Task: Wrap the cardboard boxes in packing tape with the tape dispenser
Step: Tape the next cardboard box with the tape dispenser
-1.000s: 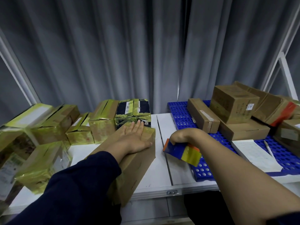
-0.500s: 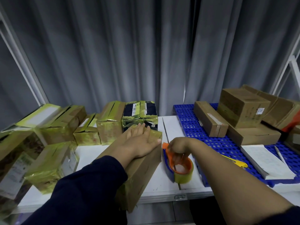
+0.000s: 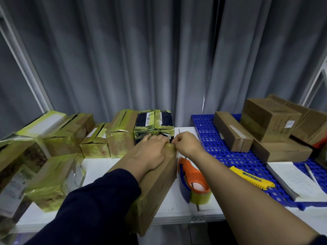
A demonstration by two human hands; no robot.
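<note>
The left hand [image 3: 152, 152] lies flat on top of the long cardboard box [image 3: 159, 188], palm down and fingers stretched out toward its far end. The right hand [image 3: 185, 144] is just beside it at the box's far right corner. Its fingers are curled, with thumb and forefinger pinched together on that corner, touching the left hand's fingertips. Glossy tape covers the corner, and I cannot tell whether the pinch is on a loose tape end or on the corner itself. The box runs from the middle of the white worktop [image 3: 99, 167] back toward the person, and its near end juts out over the front edge.

The tape dispenser [image 3: 193, 174], orange and blue with a clear roll on it, lies on the worktop just right of the box, close to the front edge. Neither hand touches it, and the right forearm passes above its far side.

Right of the dispenser, a blue perforated mat [image 3: 208, 138] covers the right end of the worktop. A yellow utility knife [image 3: 251, 177] lies on its near part, beside a white pad [image 3: 293, 181] with a pen [image 3: 309, 172] on it. Plain brown boxes [image 3: 269, 117] are stacked toward the mat's far right corner. Along the far edge and left end of the worktop stand boxes wrapped in yellowish tape [image 3: 122, 133]. A grey curtain [image 3: 159, 59] hangs behind.
</note>
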